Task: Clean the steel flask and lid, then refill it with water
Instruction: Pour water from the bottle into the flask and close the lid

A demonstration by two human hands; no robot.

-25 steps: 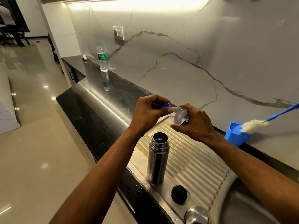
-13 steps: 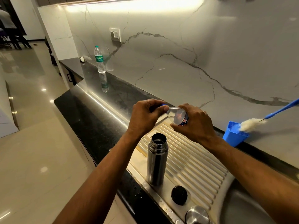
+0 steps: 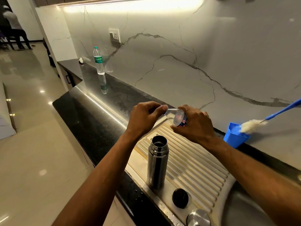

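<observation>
The open steel flask (image 3: 157,162) stands upright on the ribbed steel drainboard (image 3: 195,162). Its black inner stopper (image 3: 180,198) and steel cap (image 3: 198,218) lie on the drainboard nearer to me. Above and behind the flask, my right hand (image 3: 193,126) grips the body of a clear plastic water bottle (image 3: 176,117), held on its side. My left hand (image 3: 143,118) pinches the bottle's blue cap (image 3: 163,112), which is mostly hidden by the fingers.
A blue cup (image 3: 234,136) holding a blue-handled bottle brush (image 3: 254,125) stands by the marble wall on the right. A second water bottle (image 3: 99,61) stands far left on the black counter (image 3: 91,124). The sink basin (image 3: 244,209) is at the lower right.
Both hands keep hold of the clear bottle and its cap above the flask, with only a slight shift. The flask, stopper and cap have not moved.
</observation>
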